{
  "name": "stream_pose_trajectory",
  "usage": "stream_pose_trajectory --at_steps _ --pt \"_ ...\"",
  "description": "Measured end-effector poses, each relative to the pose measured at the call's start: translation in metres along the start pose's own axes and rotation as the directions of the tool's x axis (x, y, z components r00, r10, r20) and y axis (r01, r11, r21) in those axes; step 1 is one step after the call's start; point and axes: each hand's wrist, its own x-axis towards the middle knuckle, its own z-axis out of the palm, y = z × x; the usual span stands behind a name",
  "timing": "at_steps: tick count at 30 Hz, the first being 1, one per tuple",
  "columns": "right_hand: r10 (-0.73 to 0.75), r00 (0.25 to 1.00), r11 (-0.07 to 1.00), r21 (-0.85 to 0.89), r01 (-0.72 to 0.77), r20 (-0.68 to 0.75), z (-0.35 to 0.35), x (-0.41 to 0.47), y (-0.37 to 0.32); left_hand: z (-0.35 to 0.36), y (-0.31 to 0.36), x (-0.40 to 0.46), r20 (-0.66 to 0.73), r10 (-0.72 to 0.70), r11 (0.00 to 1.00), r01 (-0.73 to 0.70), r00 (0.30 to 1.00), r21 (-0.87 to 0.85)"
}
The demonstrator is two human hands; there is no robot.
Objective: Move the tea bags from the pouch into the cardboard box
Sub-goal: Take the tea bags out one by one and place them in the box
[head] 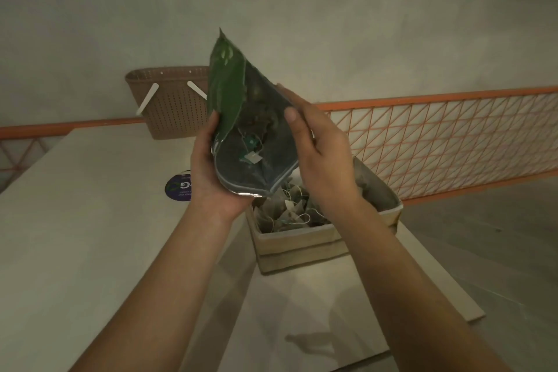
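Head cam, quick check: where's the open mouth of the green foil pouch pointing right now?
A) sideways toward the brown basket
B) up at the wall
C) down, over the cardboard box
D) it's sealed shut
C: the green foil pouch is upended in both hands, its open mouth just above the tan cardboard box that already holds tea bags.

One pouch (241,118), one cardboard box (299,244), one basket (172,100), two hands, many tea bags (287,208).
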Motion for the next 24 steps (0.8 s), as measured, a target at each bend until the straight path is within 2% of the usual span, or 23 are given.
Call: stream_pose_trajectory --at_steps 2,4,8,11,13,16,18,21,24 --pt "-0.146 0.989 0.989 -0.004 0.146 -0.023 0.005 -0.001 -0.008 0.006 0.006 0.0 0.034 0.044 0.999 -0.045 0.998 0.014" --pt "-0.221 0.975 0.975 -0.019 0.221 -0.033 0.011 -0.003 -0.008 0.007 0.009 0.002 0.033 0.037 0.999 -0.038 0.999 0.001" --pt "-0.088 0.996 0.996 -0.001 0.088 -0.017 0.021 -0.005 0.008 -0.005 0.007 0.005 -0.025 -0.004 1.0 0.004 1.0 0.006" --pt "-0.056 0.998 0.998 0.004 0.056 0.011 0.023 -0.007 0.013 -0.01 0.008 0.004 -0.052 0.012 1.0 -0.011 0.999 0.022" --pt "-0.081 0.997 0.997 0.006 0.081 -0.012 0.022 -0.006 0.01 -0.006 0.01 0.003 -0.024 0.036 0.999 -0.036 0.999 0.025" --pt "-0.198 0.976 0.98 0.0 0.199 -0.095 0.02 -0.006 0.006 0.0 0.012 0.003 0.006 0.059 0.998 -0.059 0.998 0.0" --pt "-0.215 0.972 0.976 -0.002 0.216 -0.094 0.024 -0.008 0.008 -0.001 0.012 0.004 0.0 0.049 0.999 -0.049 0.999 -0.002" --pt "-0.072 0.997 0.997 -0.038 0.07 -0.035 0.03 -0.009 0.017 -0.008 0.01 0.006 -0.048 0.02 0.999 -0.018 0.999 0.037" --pt "-0.015 1.0 0.998 -0.056 0.014 -0.005 0.029 -0.009 0.022 -0.015 0.008 0.006 -0.076 -0.004 1.0 0.006 0.997 0.028"
